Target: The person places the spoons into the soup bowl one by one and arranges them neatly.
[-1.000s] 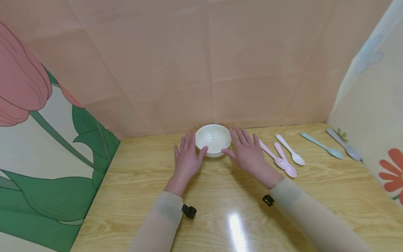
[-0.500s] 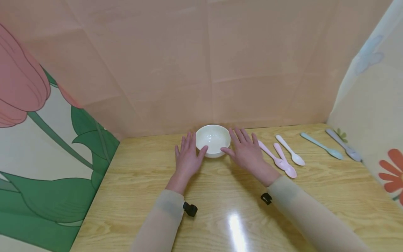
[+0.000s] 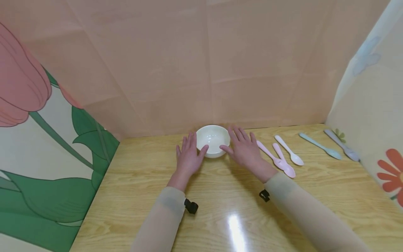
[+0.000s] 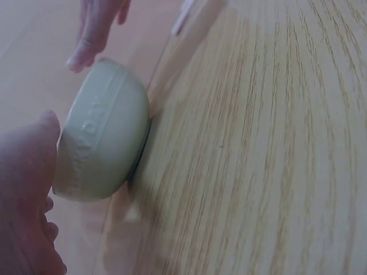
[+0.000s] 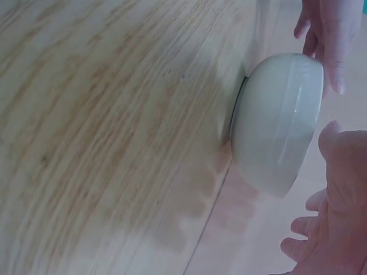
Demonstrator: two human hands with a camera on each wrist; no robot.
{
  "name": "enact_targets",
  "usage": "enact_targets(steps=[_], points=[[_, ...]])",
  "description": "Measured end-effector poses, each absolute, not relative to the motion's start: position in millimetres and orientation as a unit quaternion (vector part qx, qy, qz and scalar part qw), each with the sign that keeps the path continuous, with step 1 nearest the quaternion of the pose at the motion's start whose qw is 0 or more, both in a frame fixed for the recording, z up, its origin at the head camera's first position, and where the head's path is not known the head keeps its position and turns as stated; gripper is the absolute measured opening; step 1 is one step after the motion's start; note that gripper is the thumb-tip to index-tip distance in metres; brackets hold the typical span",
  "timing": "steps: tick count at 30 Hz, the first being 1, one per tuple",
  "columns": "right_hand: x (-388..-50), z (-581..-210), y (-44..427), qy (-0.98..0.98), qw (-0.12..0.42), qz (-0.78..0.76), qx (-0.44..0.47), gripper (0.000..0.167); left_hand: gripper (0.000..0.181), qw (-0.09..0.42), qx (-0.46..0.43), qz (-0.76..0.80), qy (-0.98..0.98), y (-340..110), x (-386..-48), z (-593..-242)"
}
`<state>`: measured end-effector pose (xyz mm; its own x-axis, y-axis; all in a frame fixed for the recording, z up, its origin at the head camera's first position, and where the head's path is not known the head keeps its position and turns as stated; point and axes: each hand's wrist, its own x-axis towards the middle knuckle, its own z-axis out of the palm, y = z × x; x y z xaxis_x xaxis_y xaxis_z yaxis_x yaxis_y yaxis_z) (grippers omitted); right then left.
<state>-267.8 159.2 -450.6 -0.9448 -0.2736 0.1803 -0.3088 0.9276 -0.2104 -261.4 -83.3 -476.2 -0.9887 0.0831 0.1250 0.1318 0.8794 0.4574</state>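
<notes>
- White glossy bowl sits upright on the wood-grain table, by the peach backdrop; its base rests on the wood, its side bears raised lettering ending in "DAY";
- left hand lies along the bowl's left side, fingers extended, thumb at the near rim; it grasps nothing;
- right hand mirrors it on the right, fingers extended and spread, thumb at the near rim; it too is ungrasping; whether either hand touches the bowl, I cannot tell;
- over the last second both hands have drawn very slightly inward; the bowl shows no clear shift;
- I judge this a small adjustment around the bowl, with no lift begun;
- two pink spoons lie overlapping just beyond the right hand; the white spoon, pale teal spoon and greyish-lilac spoon lie farther right, seemingly unmoved.
</notes>
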Motion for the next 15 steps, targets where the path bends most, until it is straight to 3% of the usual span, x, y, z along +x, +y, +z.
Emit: enact_targets(steps=[15], points=[[-274.0,-454.5,158.1,-0.98,0.056,0.11,0.155,0.09,0.093,0.035,-0.05,-0.247,-0.967,-83.7,-265.5,-481.0]])
